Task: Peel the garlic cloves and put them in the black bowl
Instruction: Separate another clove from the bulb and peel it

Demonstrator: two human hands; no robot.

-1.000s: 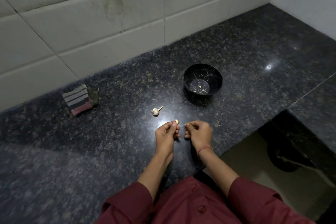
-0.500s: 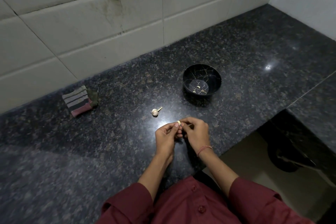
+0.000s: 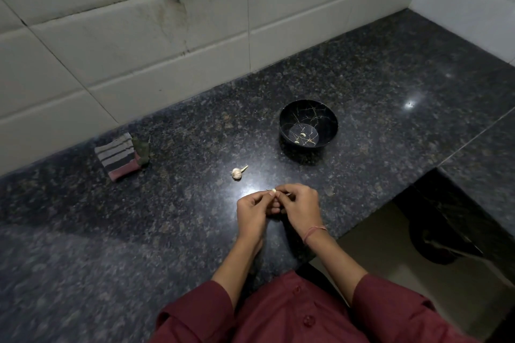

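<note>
peeling is under way: you hold one garlic clove (image 3: 273,191) between both hands, low over the surface (image 3: 167,217) near its front edge. your left hand (image 3: 255,210) pinches the clove at its fingertips. your right hand (image 3: 299,206) is curled against it and pinches the clove or its skin; which of the two cannot be told at this size. the black bowl (image 3: 328,131) stands well apart, beyond the hands and to the right. two small pale pieces (image 3: 302,135) lie on its bottom, judged to be cloves already peeled. a small garlic head (image 3: 237,173) lies on the surface just beyond the left hand, untouched. judgement: task begun, not near done; this clove needs stripping and dropping in, then the head's cloves follow. a folded striped cloth (image 3: 119,156) lies far left.
</note>
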